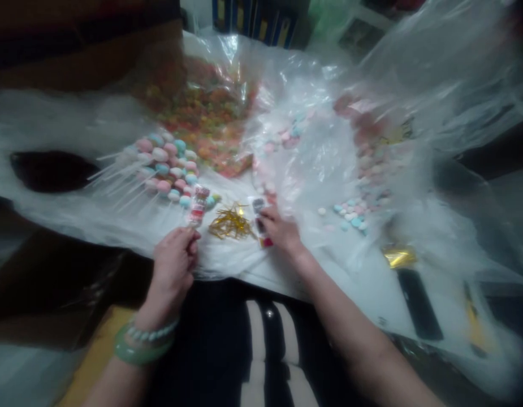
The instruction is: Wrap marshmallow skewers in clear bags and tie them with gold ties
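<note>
My left hand [173, 268] grips a clear packet of striped candy [197, 206] upright between its fingers. My right hand [282, 229] holds a second clear packet [260, 221] against the plastic, its lower end showing red. Between my hands lies a tangle of gold twist ties [231, 221]. Just beyond my left hand is a heap of pastel pink and blue candy pops on white sticks [165, 164]. Loose pastel candies [350, 216] are scattered to the right of my right hand.
Clear plastic sheeting [312, 141] covers the work surface, with a mass of orange-green candy [202, 113] behind. Pink candies [367, 147] lie under plastic at right. A black phone [419, 304] and gold foil [399, 257] lie at right. A green bangle [142, 350] circles my left wrist.
</note>
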Motion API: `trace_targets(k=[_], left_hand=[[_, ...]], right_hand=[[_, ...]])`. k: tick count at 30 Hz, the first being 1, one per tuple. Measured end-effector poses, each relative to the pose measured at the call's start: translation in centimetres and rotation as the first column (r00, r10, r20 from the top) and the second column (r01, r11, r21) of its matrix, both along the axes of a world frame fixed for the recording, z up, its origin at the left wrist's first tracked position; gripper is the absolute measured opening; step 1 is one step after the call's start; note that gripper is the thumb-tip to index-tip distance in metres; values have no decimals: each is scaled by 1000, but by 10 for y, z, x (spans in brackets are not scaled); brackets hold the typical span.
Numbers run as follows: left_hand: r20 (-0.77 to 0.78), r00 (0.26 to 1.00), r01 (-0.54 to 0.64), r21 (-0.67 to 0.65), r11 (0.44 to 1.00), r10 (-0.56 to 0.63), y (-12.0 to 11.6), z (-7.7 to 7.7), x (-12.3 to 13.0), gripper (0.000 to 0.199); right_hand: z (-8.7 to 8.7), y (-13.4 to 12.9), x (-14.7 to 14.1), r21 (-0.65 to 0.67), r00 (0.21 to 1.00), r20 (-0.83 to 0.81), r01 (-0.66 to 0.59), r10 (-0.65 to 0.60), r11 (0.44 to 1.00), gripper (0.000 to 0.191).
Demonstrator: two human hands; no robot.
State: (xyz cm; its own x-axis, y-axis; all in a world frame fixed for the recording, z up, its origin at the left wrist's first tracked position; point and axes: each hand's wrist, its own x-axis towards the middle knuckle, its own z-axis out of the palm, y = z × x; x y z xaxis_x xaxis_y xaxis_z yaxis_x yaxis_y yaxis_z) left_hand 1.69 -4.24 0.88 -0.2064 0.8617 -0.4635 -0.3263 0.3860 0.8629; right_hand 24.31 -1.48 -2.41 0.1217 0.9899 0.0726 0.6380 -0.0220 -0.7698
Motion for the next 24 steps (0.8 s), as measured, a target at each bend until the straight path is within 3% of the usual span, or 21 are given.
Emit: trace_targets(k=[5,10,13,16,19,24], left_hand=[[123,992,51,-88,995,-40,-2,1,6,12],[139,986,104,-111,988,-88,-1,-4,8,11],[155,979,149,-127,981,-128,1,-6,10,11],[164,975,171,-138,976,-148,2,-6,13,13],[163,976,171,-152,973,-146,2,-7,14,13],[185,967,204,-162,966,-173,3,-5,16,13]], right_hand=[[-2,-17,-17,-19,966,258,-27,31,999,12],[-2,-29,-27,-64,894,443,-44,68,997,14],[-6,-28,-25,-101,930,361,-35,70,994,15],[-5,-22,-18,-195,988,156,46,-15,980,14],[2,-18,-9,-294,997,-22,62,-71,954,17],[16,-19,-2,-196,1000,27,4,2,981,14]])
